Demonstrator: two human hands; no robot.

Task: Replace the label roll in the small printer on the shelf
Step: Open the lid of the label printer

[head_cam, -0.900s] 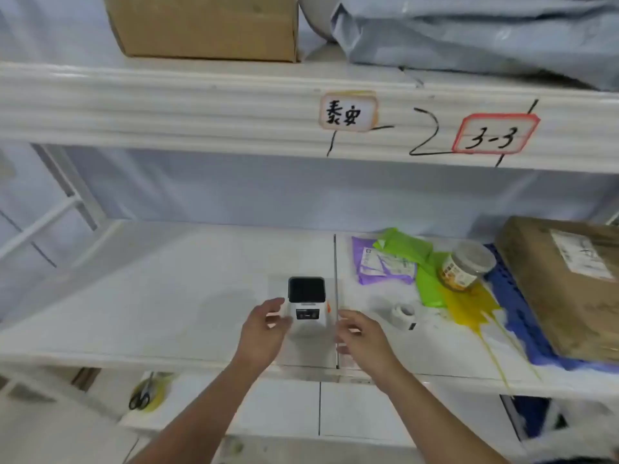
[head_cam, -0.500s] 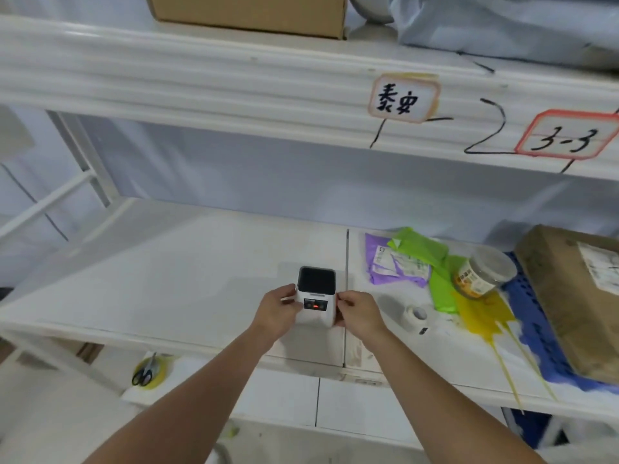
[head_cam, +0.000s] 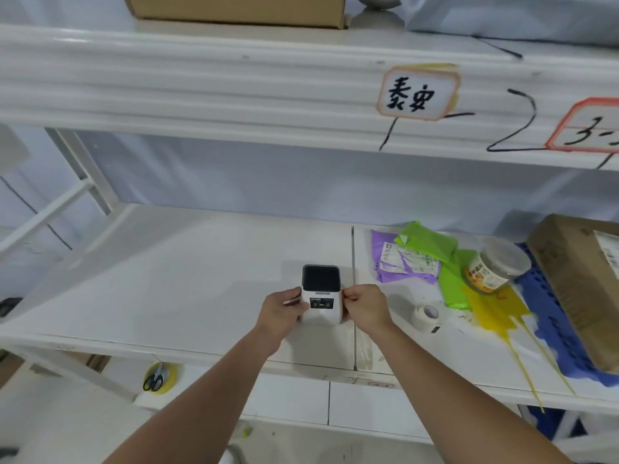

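Printer (head_cam: 321, 296) stands near the shelf (head_cam: 201, 279) front edge, left hand (head_cam: 280, 309) and right hand (head_cam: 365, 308) each closing a grip on its sides. Opening step, I judge; next, lift the dark lid. Beyond right, spare label roll (head_cam: 426, 315) waits.

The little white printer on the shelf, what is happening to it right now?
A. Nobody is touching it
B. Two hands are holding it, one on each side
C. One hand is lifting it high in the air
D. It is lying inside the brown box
B: the left hand and the right hand press against opposite sides of the printer, which stands upright on the white shelf.
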